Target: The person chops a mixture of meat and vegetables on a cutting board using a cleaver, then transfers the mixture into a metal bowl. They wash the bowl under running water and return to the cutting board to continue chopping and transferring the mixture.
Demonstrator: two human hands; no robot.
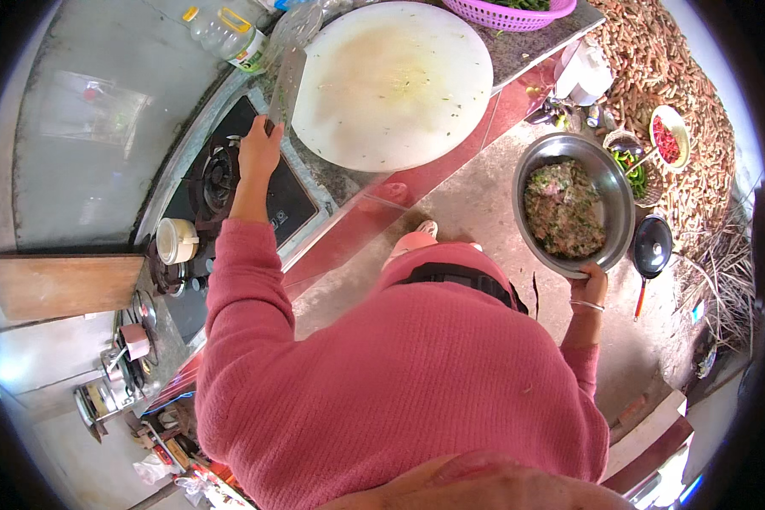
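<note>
At the frame's right, a round, silvery steel bowl (pixel 618 210) of brown-green mince (pixel 565 208) is being grasped rim-first by the right hand (pixel 593 287); level support is being called for. Upper left, a broad grey metal cleaver (pixel 290 89) is being gripped by the left hand (pixel 260 153).

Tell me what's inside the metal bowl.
The bowl, in the right hand, holds chopped mix, brownish with green bits. It hides most of the bottom; anything buried can't be seen.

free room above white board (pixel 391 93) — blade (pixel 290 83), apparently, bars its left
</note>
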